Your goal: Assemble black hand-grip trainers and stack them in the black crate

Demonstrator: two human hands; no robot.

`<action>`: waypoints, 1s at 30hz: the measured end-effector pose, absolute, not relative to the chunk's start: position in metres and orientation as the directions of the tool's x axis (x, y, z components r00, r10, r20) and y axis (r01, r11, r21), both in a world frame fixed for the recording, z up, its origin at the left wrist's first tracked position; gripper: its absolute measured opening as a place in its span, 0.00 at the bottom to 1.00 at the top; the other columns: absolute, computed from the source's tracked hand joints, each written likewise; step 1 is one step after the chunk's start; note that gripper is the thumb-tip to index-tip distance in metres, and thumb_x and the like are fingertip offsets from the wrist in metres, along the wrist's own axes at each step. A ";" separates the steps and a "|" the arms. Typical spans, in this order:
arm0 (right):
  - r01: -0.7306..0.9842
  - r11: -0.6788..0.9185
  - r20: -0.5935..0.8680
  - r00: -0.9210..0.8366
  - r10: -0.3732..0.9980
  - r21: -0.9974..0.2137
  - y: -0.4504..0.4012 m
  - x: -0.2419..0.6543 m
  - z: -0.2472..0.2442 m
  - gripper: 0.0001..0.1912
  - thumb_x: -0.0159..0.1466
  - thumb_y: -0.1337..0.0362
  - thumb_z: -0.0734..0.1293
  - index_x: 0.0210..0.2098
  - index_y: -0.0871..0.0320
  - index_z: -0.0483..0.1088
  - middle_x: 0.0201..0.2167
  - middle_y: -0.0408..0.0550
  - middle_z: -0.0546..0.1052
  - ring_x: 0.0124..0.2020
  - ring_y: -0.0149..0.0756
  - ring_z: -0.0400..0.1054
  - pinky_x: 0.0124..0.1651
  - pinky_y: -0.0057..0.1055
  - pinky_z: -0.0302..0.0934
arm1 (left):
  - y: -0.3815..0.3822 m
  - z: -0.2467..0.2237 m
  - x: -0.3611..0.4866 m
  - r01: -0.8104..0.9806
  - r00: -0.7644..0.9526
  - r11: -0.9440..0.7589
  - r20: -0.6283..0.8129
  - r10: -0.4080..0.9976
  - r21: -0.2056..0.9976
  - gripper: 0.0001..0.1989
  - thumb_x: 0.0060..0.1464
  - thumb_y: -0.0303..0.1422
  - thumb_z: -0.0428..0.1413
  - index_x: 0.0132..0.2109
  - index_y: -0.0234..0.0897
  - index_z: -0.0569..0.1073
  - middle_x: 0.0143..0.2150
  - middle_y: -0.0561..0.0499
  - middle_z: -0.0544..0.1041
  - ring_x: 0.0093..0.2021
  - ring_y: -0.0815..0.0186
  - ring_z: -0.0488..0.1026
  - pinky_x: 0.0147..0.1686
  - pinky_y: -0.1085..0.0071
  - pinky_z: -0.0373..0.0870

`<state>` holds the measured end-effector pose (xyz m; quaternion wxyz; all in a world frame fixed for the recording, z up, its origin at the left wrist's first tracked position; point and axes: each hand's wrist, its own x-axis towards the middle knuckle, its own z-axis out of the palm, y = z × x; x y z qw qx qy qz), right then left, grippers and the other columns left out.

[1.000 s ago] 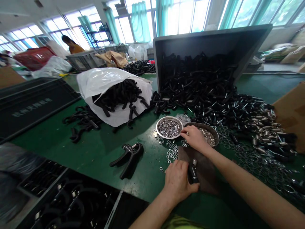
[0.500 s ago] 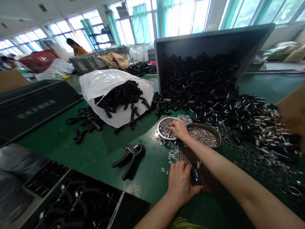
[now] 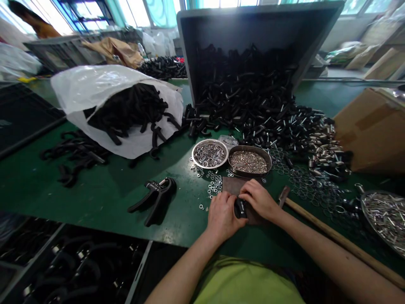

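- The right hand (image 3: 257,198) has left the round metal dish (image 3: 210,167) of small metal pieces and is down beside the left hand (image 3: 221,213)!
- The view has tipped lower too, bringing in the wooden-handled hammer (image 3: 319,223) and a second bowl (image 3: 363,202) of pins at the far right.
- Here's the black hand-grip part (image 3: 240,207), between the two hands over the brown plate (image 3: 230,182), near the scattered nuts (image 3: 211,185).
- Left fingers are curled round its far side, thumb at the near end: a closed hold, matching the previous frame.
- Right fingers are bunched at its upper end, thumb and forefinger drawn close; whether they grip the part or pinch some tiny piece, I cannot tell.
- The coil spring that showed at that end is now hidden by the fingers.
- What it means: the reach to the dish looks finished, and both hands now seem busy on this one part, probably fitting something small.
- Over to the left, the assembled hand grip (image 3: 160,198) lies untouched on the green bench (image 3: 186,230).
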<state>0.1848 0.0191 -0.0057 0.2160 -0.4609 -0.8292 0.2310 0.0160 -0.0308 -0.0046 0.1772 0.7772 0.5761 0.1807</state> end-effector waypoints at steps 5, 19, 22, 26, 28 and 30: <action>0.708 0.650 0.263 -0.595 0.759 -0.275 0.012 0.175 -0.009 0.10 0.65 0.67 0.60 0.28 0.60 0.67 0.29 0.51 0.70 0.37 0.41 0.60 0.38 0.36 0.55 | -0.030 -0.005 0.017 0.831 0.277 -0.279 0.077 0.958 0.481 0.26 0.36 0.43 0.65 0.43 0.38 0.70 0.41 0.47 0.70 0.44 0.55 0.65 0.43 0.60 0.62; 0.836 0.383 0.058 -0.393 0.918 -0.393 0.135 0.178 0.059 0.09 0.64 0.66 0.61 0.40 0.58 0.73 0.41 0.48 0.77 0.44 0.36 0.69 0.47 0.30 0.58 | -0.033 -0.002 0.013 0.783 0.354 -0.363 0.118 0.928 0.505 0.35 0.39 0.39 0.66 0.56 0.49 0.65 0.44 0.49 0.69 0.44 0.57 0.65 0.44 0.59 0.62; 0.886 0.320 0.046 -0.324 0.945 -0.336 0.186 0.158 0.046 0.10 0.65 0.67 0.61 0.41 0.60 0.74 0.44 0.52 0.76 0.50 0.39 0.66 0.53 0.35 0.57 | -0.033 -0.004 0.013 0.781 0.347 -0.358 0.122 0.930 0.511 0.35 0.39 0.40 0.66 0.56 0.47 0.66 0.44 0.49 0.69 0.45 0.57 0.65 0.45 0.58 0.62; 0.925 0.257 -0.039 -0.278 0.960 -0.280 0.227 0.129 0.025 0.12 0.65 0.60 0.63 0.45 0.59 0.70 0.47 0.50 0.73 0.48 0.39 0.67 0.51 0.42 0.61 | -0.033 -0.006 0.014 0.779 0.328 -0.338 0.116 0.937 0.528 0.36 0.38 0.39 0.67 0.56 0.47 0.65 0.45 0.49 0.69 0.45 0.56 0.65 0.45 0.57 0.63; 0.938 0.229 -0.079 -0.258 0.963 -0.259 0.237 0.119 0.017 0.14 0.65 0.58 0.63 0.47 0.58 0.68 0.48 0.50 0.71 0.46 0.38 0.68 0.48 0.42 0.64 | -0.033 -0.006 0.015 0.777 0.321 -0.322 0.099 0.942 0.540 0.36 0.38 0.38 0.66 0.56 0.47 0.66 0.45 0.48 0.69 0.45 0.56 0.65 0.44 0.57 0.63; 0.947 0.204 -0.105 -0.236 0.966 -0.249 0.241 0.113 0.013 0.15 0.65 0.58 0.63 0.48 0.59 0.68 0.47 0.51 0.71 0.45 0.38 0.68 0.47 0.41 0.64 | -0.033 -0.005 0.015 0.774 0.318 -0.306 0.079 0.945 0.554 0.36 0.37 0.39 0.67 0.56 0.47 0.66 0.45 0.48 0.70 0.45 0.55 0.65 0.44 0.56 0.64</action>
